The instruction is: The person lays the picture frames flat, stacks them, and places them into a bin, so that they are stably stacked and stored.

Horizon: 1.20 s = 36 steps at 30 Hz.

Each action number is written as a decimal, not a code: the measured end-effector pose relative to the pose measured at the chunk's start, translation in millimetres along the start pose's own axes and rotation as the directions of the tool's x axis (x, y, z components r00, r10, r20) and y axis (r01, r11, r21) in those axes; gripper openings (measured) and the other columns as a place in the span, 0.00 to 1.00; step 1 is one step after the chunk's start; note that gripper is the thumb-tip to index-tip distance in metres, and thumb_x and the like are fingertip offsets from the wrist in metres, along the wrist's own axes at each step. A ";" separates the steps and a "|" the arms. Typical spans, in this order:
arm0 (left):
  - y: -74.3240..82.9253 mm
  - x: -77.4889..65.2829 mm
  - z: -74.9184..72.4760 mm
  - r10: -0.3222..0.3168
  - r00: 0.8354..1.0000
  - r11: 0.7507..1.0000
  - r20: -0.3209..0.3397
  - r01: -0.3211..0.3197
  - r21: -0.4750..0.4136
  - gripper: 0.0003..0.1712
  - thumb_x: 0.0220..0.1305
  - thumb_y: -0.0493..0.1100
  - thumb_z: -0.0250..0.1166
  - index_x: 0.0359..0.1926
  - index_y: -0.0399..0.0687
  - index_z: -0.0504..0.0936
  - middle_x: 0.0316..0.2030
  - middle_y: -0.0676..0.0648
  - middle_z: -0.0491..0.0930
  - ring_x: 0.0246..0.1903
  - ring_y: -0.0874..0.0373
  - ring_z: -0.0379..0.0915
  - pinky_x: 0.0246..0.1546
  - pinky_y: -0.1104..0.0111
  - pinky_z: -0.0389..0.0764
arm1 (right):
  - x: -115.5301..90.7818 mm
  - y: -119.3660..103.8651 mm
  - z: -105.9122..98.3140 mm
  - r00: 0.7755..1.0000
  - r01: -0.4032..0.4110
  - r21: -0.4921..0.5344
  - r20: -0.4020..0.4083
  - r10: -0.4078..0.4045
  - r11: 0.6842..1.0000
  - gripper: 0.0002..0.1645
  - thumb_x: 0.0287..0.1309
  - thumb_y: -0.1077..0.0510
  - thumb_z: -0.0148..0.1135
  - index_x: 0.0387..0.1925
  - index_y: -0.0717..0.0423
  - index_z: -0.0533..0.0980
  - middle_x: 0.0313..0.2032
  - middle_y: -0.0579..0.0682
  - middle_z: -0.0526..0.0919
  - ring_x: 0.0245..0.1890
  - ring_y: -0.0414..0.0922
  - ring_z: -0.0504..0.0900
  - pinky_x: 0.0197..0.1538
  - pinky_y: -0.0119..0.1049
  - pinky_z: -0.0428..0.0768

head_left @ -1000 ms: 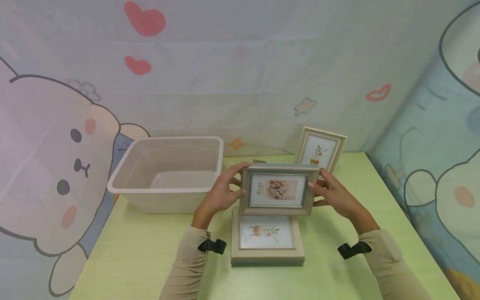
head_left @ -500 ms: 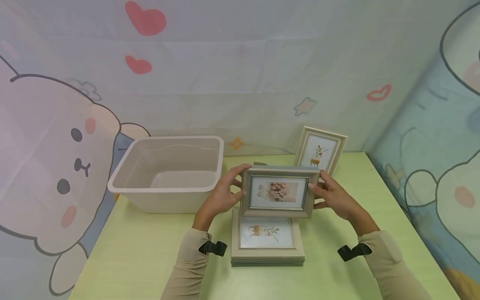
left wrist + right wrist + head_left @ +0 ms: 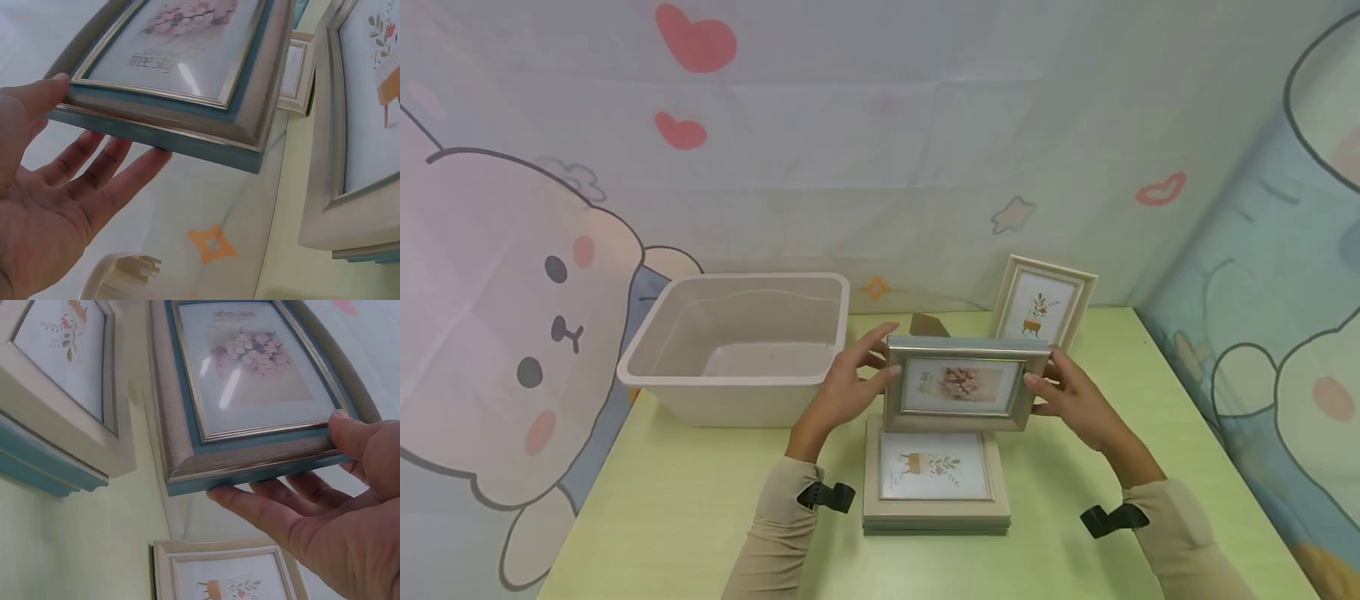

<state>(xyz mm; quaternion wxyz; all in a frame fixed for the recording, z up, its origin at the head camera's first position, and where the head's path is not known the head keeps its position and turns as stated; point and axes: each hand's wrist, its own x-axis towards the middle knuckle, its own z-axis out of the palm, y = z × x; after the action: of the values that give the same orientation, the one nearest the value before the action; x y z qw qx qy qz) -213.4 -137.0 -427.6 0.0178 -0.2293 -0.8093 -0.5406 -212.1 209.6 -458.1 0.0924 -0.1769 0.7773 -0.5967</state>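
A picture frame [image 3: 962, 385] with a pink flower print is held up sideways between my hands. It has a brownish-grey border and teal edges. At its left end my left hand [image 3: 848, 390] grips it; in the left wrist view the thumb [image 3: 47, 94] lies on the front, with fingers by the teal edge. My right hand [image 3: 1077, 400] holds the opposite end, its thumb [image 3: 350, 432] on the front border. Below and nearer to me lies a stack of cream frames [image 3: 936, 512], the top one showing a plant print. A brown flap [image 3: 929, 325] shows behind the held frame.
On the left of the green table [image 3: 677, 517] stands a beige plastic bin [image 3: 730, 404]. Another cream picture frame [image 3: 1045, 304] stands upright at the back right, close to the printed cloth backdrop [image 3: 850, 150].
The held frame has tilted, so more of its teal upper edge shows, and it has shifted slightly right. The brown flap behind it shows more. My right hand has moved slightly right.
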 end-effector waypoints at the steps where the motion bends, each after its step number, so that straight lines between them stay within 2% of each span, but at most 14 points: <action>1: 0.2 0.6 0.5 -0.002 1.000 1.000 -0.012 0.002 -0.012 0.37 0.69 0.36 0.63 0.76 0.52 0.61 0.53 0.35 0.73 0.50 0.40 0.78 0.38 0.59 0.88 | -1.4 0.1 0.5 1.000 0.014 -0.014 -0.011 -0.014 1.000 0.35 0.75 0.54 0.51 0.74 0.57 0.51 0.64 0.75 0.66 0.60 0.71 0.73 0.50 0.52 0.86; 3: 0.4 0.6 1.2 -0.011 0.999 1.000 -0.032 0.011 -0.018 0.40 0.68 0.37 0.64 0.76 0.54 0.59 0.53 0.36 0.74 0.50 0.41 0.79 0.39 0.59 0.87 | -3.8 2.0 1.6 0.998 0.044 -0.042 -0.037 -0.045 0.998 0.34 0.75 0.54 0.51 0.74 0.58 0.52 0.64 0.74 0.68 0.59 0.67 0.75 0.50 0.51 0.86; 7: -4.2 -1.6 1.7 0.000 1.000 1.000 -0.018 0.000 -0.016 0.41 0.66 0.39 0.67 0.76 0.54 0.60 0.60 0.38 0.72 0.58 0.43 0.74 0.48 0.57 0.85 | -8.9 8.5 6.3 0.989 0.121 -0.066 -0.079 -0.126 0.991 0.32 0.75 0.58 0.50 0.73 0.60 0.54 0.61 0.72 0.70 0.55 0.44 0.82 0.49 0.46 0.86; 10: -9.3 -3.6 1.5 0.025 0.999 0.999 0.037 -0.024 -0.045 0.45 0.64 0.47 0.70 0.77 0.53 0.58 0.71 0.41 0.63 0.70 0.44 0.61 0.60 0.52 0.78 | -13.7 15.0 11.5 0.980 0.166 -0.060 -0.101 -0.172 0.984 0.31 0.75 0.61 0.50 0.73 0.62 0.54 0.61 0.72 0.70 0.52 0.28 0.79 0.49 0.41 0.86; 12: -11.8 -3.3 1.0 0.051 0.996 0.996 0.075 -0.045 -0.080 0.52 0.61 0.56 0.71 0.78 0.53 0.54 0.76 0.43 0.53 0.76 0.44 0.50 0.67 0.49 0.72 | -16.6 18.4 14.6 0.974 0.189 -0.064 -0.115 -0.195 0.980 0.31 0.74 0.63 0.50 0.73 0.62 0.54 0.62 0.72 0.69 0.53 0.25 0.77 0.49 0.38 0.86; 15: -11.9 -0.7 -1.7 0.065 0.991 0.990 0.115 -0.049 -0.133 0.63 0.51 0.69 0.72 0.80 0.58 0.49 0.80 0.47 0.43 0.79 0.47 0.39 0.73 0.47 0.61 | -18.2 18.8 17.9 0.965 0.205 -0.087 -0.145 -0.216 0.975 0.32 0.74 0.63 0.50 0.74 0.62 0.54 0.63 0.72 0.69 0.54 0.23 0.75 0.50 0.34 0.85; 17: -11.7 1.6 -4.4 0.067 0.988 0.985 0.142 -0.042 -0.170 0.67 0.46 0.70 0.74 0.80 0.60 0.46 0.81 0.48 0.39 0.80 0.49 0.34 0.74 0.47 0.57 | -18.3 16.6 19.9 0.959 0.209 -0.115 -0.172 -0.227 0.971 0.31 0.74 0.64 0.50 0.73 0.62 0.55 0.62 0.71 0.71 0.53 0.23 0.75 0.50 0.30 0.84; 19: -11.5 3.1 -7.0 0.049 0.983 0.980 0.176 -0.014 -0.196 0.72 0.42 0.71 0.76 0.80 0.64 0.44 0.81 0.51 0.37 0.80 0.51 0.33 0.75 0.47 0.55 | -18.7 14.9 21.8 0.948 0.220 -0.139 -0.201 -0.245 0.966 0.30 0.72 0.65 0.51 0.72 0.62 0.58 0.58 0.61 0.77 0.51 0.25 0.77 0.48 0.28 0.83; 21: -12.5 4.2 -9.1 0.042 0.976 0.978 0.212 0.003 -0.209 0.76 0.38 0.69 0.79 0.80 0.62 0.41 0.81 0.52 0.35 0.80 0.52 0.33 0.76 0.47 0.53 | -20.1 14.1 23.7 0.935 0.239 -0.156 -0.229 -0.271 0.958 0.26 0.71 0.67 0.52 0.68 0.64 0.62 0.52 0.49 0.80 0.47 0.27 0.79 0.47 0.25 0.82; 24: -12.7 5.8 -11.0 0.050 0.963 0.979 0.264 0.005 -0.203 0.82 0.33 0.71 0.79 0.81 0.60 0.37 0.81 0.54 0.34 0.80 0.52 0.31 0.77 0.48 0.50 | -22.0 14.7 26.3 0.908 0.279 -0.180 -0.269 -0.320 0.943 0.21 0.68 0.70 0.54 0.61 0.66 0.67 0.44 0.32 0.78 0.43 0.30 0.80 0.44 0.22 0.81; 26: -11.5 7.1 -12.3 0.075 0.955 0.979 0.288 -0.016 -0.201 0.83 0.33 0.70 0.80 0.81 0.58 0.35 0.81 0.55 0.33 0.80 0.53 0.30 0.77 0.47 0.47 | -22.9 13.9 28.1 0.895 0.301 -0.186 -0.284 -0.344 0.935 0.19 0.67 0.72 0.55 0.58 0.68 0.67 0.44 0.30 0.77 0.43 0.28 0.79 0.44 0.20 0.80; 28: -9.3 8.0 -13.7 0.100 0.945 0.978 0.311 -0.036 -0.205 0.83 0.33 0.69 0.80 0.80 0.60 0.34 0.81 0.55 0.31 0.80 0.53 0.29 0.77 0.46 0.45 | -23.5 13.2 29.9 0.884 0.319 -0.195 -0.292 -0.365 0.928 0.20 0.65 0.74 0.55 0.58 0.69 0.67 0.46 0.28 0.77 0.45 0.26 0.79 0.45 0.19 0.79; 31: -5.8 8.2 -15.7 0.139 0.933 0.973 0.331 -0.066 -0.223 0.81 0.37 0.62 0.82 0.80 0.62 0.34 0.81 0.54 0.30 0.80 0.50 0.28 0.77 0.44 0.45 | -24.3 12.7 32.0 0.871 0.354 -0.190 -0.290 -0.397 0.916 0.21 0.64 0.76 0.55 0.57 0.70 0.67 0.48 0.27 0.76 0.48 0.24 0.78 0.47 0.17 0.78; 36: -2.3 6.7 -16.2 0.198 0.923 0.960 0.329 -0.114 -0.256 0.78 0.41 0.58 0.82 0.80 0.60 0.34 0.81 0.50 0.31 0.80 0.46 0.30 0.75 0.42 0.48 | -24.6 14.8 33.2 0.843 0.431 -0.155 -0.283 -0.458 0.889 0.20 0.60 0.81 0.53 0.54 0.74 0.67 0.50 0.30 0.76 0.50 0.26 0.78 0.49 0.18 0.78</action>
<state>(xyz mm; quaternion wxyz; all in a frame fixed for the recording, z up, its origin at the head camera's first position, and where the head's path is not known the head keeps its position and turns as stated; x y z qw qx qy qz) -223.9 -149.6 -421.0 -0.1108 -0.3868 -0.7096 -0.5785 -180.1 192.7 -482.9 -0.1798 -0.2594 0.7446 -0.5882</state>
